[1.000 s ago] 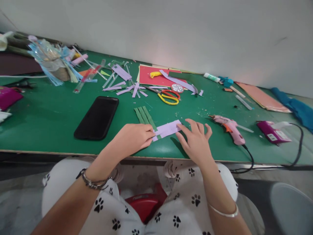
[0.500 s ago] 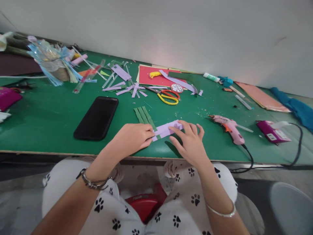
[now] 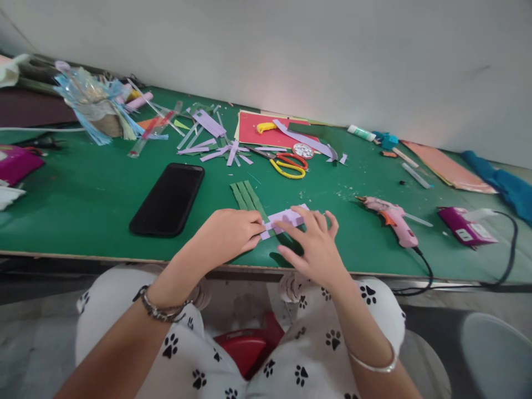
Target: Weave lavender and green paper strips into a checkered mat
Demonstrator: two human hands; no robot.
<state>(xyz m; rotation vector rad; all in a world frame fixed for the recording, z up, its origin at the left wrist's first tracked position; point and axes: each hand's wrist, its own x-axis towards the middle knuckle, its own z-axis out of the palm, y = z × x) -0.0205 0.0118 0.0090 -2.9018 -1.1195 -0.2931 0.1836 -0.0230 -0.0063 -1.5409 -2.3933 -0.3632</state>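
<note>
Green paper strips lie side by side on the green table, crossed at their near end by purple paper strips. My left hand has its fingers pinched on the left end of the purple strips, where they meet the green ones. Over the right part of the purple strips is my right hand, its fingers spread and the fingertips touching or just above the paper. The fingers of my left hand hide part of the crossing.
A black phone lies to the left. Scissors, a red sheet and purple paper scraps are behind. To the right are a pink glue gun with its cord and a purple power socket.
My right hand has moved a little left along the purple strips, towards my left hand. My left hand keeps its place on the paper. The whole view has shifted slightly.
</note>
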